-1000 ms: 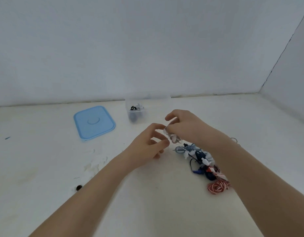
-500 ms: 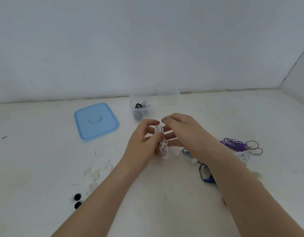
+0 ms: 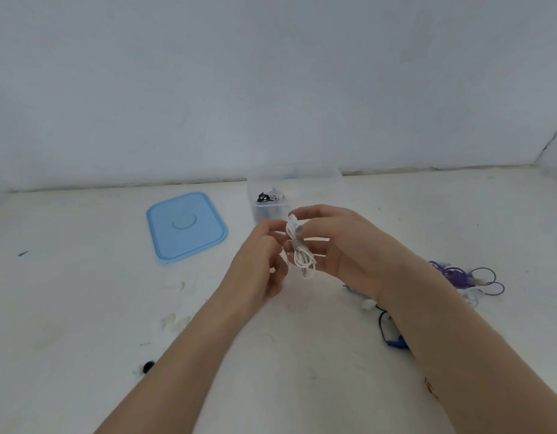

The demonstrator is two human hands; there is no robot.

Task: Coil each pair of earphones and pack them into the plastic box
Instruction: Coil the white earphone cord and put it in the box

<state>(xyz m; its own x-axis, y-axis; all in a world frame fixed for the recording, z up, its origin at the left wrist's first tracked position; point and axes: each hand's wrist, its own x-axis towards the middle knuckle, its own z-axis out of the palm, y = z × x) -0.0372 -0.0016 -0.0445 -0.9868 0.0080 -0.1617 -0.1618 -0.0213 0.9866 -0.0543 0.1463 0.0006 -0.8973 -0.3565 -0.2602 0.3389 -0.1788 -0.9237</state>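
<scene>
Right at the centre of the head view, both hands are raised above the white table (image 3: 82, 308) with a coiled pair of white earphones (image 3: 302, 255) between them. The right hand (image 3: 343, 245) has its thumb and fingers curled in, pinching the top of the white bundle so that the loops and plug hang below the fingertips. The left hand (image 3: 258, 261) sits just beside the bundle with its fingers curled toward it; whether it actually grips the cord I cannot tell, as the fingertips are blurred.

Just behind the hands, a little above centre, stands the clear plastic box (image 3: 270, 208), open on top, with a black coil and a white coil visible inside. To its left, in the middle left of the frame, the blue lid (image 3: 186, 227) lies flat on the table, well apart from the box.

Over at the right edge, purple earphones (image 3: 458, 274) lie in loose loops on the table. Partly hidden under the right forearm are blue earphones (image 3: 393, 339) and a white earbud. Two small black ear tips (image 3: 148, 366) lie near the lower left, beside the left forearm.
</scene>
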